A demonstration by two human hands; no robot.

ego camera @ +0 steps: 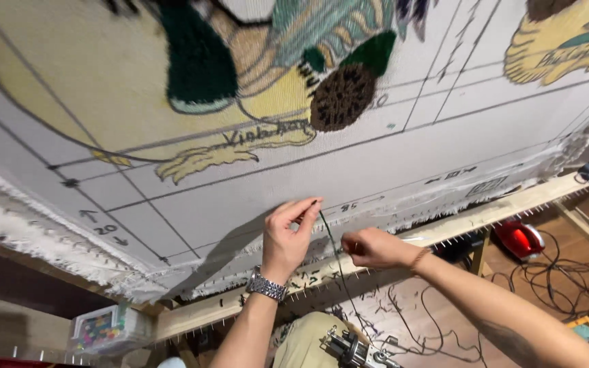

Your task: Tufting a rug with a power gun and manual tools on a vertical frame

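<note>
Your forearms come up from the bottom edge, and just under them a metal tool rests by your knee, within easy reach but in neither hand. Left hand, the one with the steel watch, is pinched at thumb and forefinger on the top end of a dark green yarn strand, held right against the stretched backing cloth; a pinch that fine looks meant to keep the tip controlled at the weave. Right hand is clenched on the same strand just below and to the side of that pinch, so the short run between both grips stays taut. Below the right fist the yarn hangs slack toward the floor. Cloth is tensioned on a wooden frame rail studded with pins, just beneath both grips, which likely explains why you work from the lower margin. Above the pinch sit the tufted patches: a brown disc and dark green areas. Well off to the left, low down, a clear box of coloured bits. Far right of the grips, a red device with looped black cable on the floor.
</note>
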